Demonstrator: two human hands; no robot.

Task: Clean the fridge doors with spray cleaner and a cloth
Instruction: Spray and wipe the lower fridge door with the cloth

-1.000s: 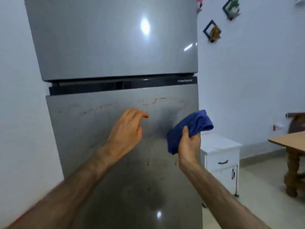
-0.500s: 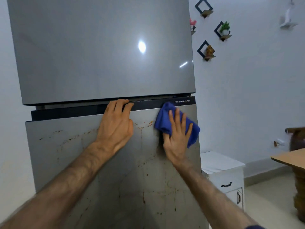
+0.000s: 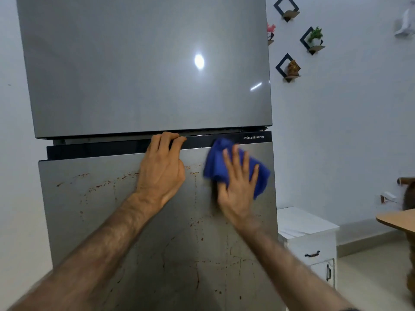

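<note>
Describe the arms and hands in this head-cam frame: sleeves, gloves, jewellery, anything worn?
Both forearms are bare, with visible hair and no sleeves in view. The left hand and right hand wear no gloves, and no rings, watch or markings show. A dark edge at the bottom of the frame by the right arm is too cropped to identify.

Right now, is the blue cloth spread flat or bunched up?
Bunched up: the blue cloth lies in folds under the right hand, pressed by straight fingers against the lower fridge door.
</note>
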